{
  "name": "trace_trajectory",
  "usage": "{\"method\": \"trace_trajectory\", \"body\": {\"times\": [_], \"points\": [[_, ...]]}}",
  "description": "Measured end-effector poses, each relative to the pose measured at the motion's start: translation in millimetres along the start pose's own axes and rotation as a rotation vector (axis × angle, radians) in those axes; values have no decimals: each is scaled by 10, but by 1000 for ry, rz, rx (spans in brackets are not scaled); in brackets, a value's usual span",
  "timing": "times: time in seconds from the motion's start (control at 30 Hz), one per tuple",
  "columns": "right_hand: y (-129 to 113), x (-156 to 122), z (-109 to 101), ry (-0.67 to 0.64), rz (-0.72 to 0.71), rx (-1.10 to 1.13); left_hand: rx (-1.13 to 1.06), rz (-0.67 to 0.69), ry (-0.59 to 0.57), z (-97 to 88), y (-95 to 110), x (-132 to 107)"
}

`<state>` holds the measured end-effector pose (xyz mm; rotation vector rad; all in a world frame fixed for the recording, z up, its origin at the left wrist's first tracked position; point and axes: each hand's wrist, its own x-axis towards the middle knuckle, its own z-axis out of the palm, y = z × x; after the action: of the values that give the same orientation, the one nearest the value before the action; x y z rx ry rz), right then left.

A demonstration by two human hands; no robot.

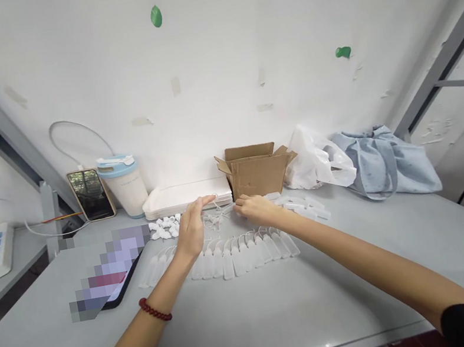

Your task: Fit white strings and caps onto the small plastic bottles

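Observation:
My left hand (192, 228) is above the table, its fingers close together and pointing right, with a loop of thin white cord (216, 198) at the fingertips. Opposite it, my right hand (254, 208) has bent, closed fingers by a tangle of white cords (213, 220); what they pinch is too small to make out. Below both hands lies a fanned row of translucent plastic tags (237, 256) with cord loops at their tops; my left wrist covers part of it. More clear plastic pieces (307, 206) lie right of my right hand. Small white pieces (164, 227) are heaped left of my left hand.
Behind the hands are stacked white trays (186, 196) and an open cardboard box (259, 174). A white plastic bag (314, 156) and blue cloth bag (391, 160) stand right. Leftward are a large phone (118, 265), a cup (124, 186) and a cabled smaller phone (92, 195).

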<state>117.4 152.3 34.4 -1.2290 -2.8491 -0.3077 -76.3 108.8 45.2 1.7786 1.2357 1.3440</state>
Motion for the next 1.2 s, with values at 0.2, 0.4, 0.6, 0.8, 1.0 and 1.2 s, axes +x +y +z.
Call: {"method": "trace_trajectory", "body": {"times": [0.2,0.4,0.6,0.8,1.0,1.2], "points": [[63,-220,-92,137,182,94,51,-16,-6,4,-14,-4],[-13,-728,-41,562,490,1013,204,105,-76,116,86,-140],[-210,-771,-151,538,457,1475,240,148,-160,255,165,-283],[-282,-764,-203,516,415,1551,296,168,-240,341,199,-376],[-320,-774,-216,492,381,1590,347,174,-256,365,184,-398],[-325,-767,-190,483,374,1615,345,184,-274,372,208,-422]]}}
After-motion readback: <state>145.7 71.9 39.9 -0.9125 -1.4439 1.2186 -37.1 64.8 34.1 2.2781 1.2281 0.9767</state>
